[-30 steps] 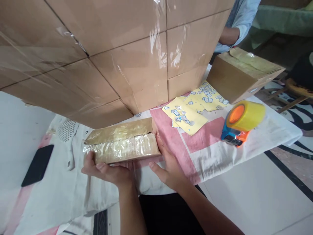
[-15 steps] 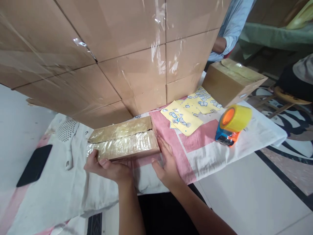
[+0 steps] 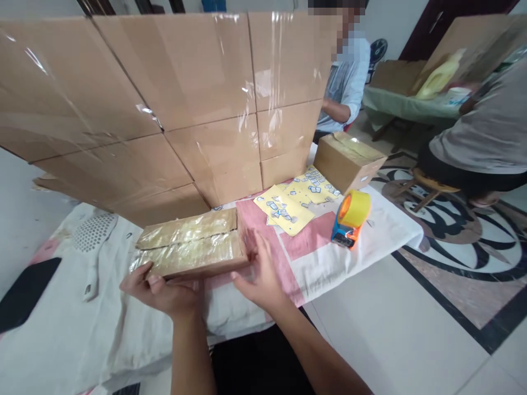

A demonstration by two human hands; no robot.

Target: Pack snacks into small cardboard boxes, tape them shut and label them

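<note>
A long cardboard box (image 3: 193, 247) with shiny clear tape over its top lies on the cloth in front of me. My left hand (image 3: 158, 291) grips its near left corner, thumb and fingers bent around the edge. At the box's right end is my right hand (image 3: 263, 274), fingers spread and slightly blurred; whether the fingertips touch the box I cannot tell. To the right, a tape dispenser (image 3: 349, 219) with a yellow roll stands on the cloth. Yellow printed sheets (image 3: 284, 211) lie between it and the wall of boxes.
Stacked, taped cartons (image 3: 206, 71) rise behind the box. Another carton (image 3: 349, 159) sits at the table's right end. On the left lie a white slotted skimmer (image 3: 93, 236) and a black phone-like slab (image 3: 27, 293). One person (image 3: 343, 82) is behind the cartons, another (image 3: 489, 120) sits at right.
The view has tilted up, showing more of the room and both people. My right hand's fingers have spread away from the box's end; my left hand keeps its grip.
</note>
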